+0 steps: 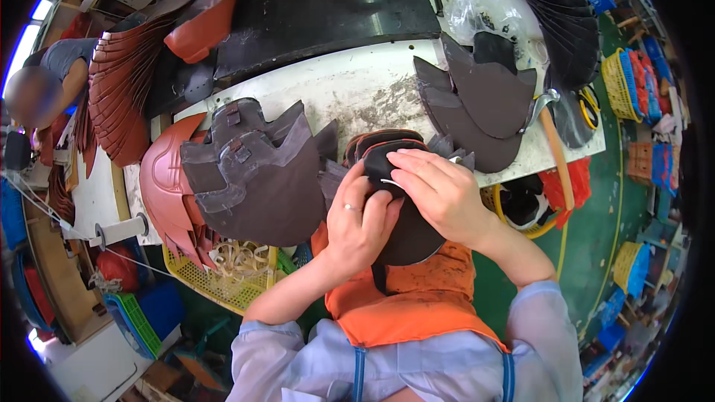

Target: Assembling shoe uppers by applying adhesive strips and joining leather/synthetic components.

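My left hand [356, 223], with a ring on one finger, pinches the near edge of a dark leather piece [377, 166]. My right hand [439, 195] presses on the same piece from the other side, fingers closed over it. A thin white strip [389, 182] shows between the two hands. Behind the fingers rise the rounded edges of several brown pieces [387, 136]. Below my hands a larger dark brown panel [410, 234] hangs over my orange apron [406, 290]. To the left lies a stack of grey-brown cut panels [261, 186] on reddish-brown ones [167, 179].
More dark panels [484, 104] lie on the white table [357, 89]. A hammer [557, 152] overhangs its right edge, near yellow-handled scissors [588, 108]. Fanned reddish pieces [123, 89] stand at left, near another person [56, 82]. Below the table is a yellow basket [223, 283].
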### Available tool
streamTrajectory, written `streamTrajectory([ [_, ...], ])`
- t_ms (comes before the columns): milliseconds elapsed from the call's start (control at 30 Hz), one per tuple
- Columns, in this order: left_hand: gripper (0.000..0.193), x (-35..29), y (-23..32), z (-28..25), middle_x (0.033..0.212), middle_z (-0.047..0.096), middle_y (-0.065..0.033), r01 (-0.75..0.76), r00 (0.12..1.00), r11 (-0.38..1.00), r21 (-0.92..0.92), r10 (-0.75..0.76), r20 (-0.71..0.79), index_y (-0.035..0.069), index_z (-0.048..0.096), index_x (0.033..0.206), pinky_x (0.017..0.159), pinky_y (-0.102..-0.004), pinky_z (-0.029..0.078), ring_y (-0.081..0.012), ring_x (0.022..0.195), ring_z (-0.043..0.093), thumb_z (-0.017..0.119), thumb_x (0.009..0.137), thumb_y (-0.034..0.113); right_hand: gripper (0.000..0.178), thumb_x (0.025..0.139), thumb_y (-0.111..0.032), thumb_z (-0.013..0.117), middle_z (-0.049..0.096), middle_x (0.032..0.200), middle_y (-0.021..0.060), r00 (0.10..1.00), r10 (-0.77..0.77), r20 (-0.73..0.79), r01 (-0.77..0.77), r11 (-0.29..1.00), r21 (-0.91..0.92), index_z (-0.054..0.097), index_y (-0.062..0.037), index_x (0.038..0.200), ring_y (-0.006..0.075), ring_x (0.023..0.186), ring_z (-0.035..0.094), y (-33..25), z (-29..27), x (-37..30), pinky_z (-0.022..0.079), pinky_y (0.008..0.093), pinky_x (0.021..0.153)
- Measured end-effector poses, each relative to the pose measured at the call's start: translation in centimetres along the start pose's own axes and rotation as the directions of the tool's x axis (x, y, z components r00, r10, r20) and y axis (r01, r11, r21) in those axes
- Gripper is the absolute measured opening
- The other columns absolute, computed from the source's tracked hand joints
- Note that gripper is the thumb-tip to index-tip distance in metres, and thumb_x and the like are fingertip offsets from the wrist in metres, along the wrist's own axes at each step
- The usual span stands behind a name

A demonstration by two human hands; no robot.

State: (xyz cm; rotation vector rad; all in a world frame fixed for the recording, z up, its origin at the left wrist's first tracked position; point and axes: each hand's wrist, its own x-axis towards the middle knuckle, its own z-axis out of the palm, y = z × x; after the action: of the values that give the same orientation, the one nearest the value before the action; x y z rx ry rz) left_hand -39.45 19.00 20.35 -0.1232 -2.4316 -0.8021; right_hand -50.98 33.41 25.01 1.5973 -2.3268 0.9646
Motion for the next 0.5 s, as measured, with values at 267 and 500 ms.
streamTrajectory([
  [267, 0.064, 1.2, 0.7, -2.1, 0.144, 0.057, -0.0178, 0.068, 0.987, 0.980, 0.189, -0.094, 0.134, 0.005, 0.057, 0.137, 0.100, -0.0478, 0.046, -0.0343, 0.124, 0.058, 0.081, 0.079, 0.015, 0.022, 0.081, -0.011, 0.070, 0.070, 0.114, 0.0140, 0.994, 0.002, 0.108, 0.019, 0.982, -0.190, 0.071, 0.0019, 0.099, 0.0290, 0.110, 0.069, -0.4, 0.1, 0.4, 0.057, 0.0377, 0.094],
  [500, 0.047, 5.0, -8.9, -10.5, 0.130, 0.060, -0.0180, 0.300, 0.953, 0.698, 0.650, -0.248, -0.174, 0.004, 0.062, 0.132, 0.103, -0.0501, 0.042, -0.0388, 0.120, 0.053, 0.072, 0.086, 0.011, 0.014, 0.094, -0.005, 0.070, 0.070, 0.098, 0.0088, 0.881, 0.472, -0.042, -0.393, 0.776, 0.493, 0.071, 0.0027, 0.105, 0.0126, 0.084, 0.067, 2.6, -5.4, -1.2, 0.053, 0.0254, 0.075],
])
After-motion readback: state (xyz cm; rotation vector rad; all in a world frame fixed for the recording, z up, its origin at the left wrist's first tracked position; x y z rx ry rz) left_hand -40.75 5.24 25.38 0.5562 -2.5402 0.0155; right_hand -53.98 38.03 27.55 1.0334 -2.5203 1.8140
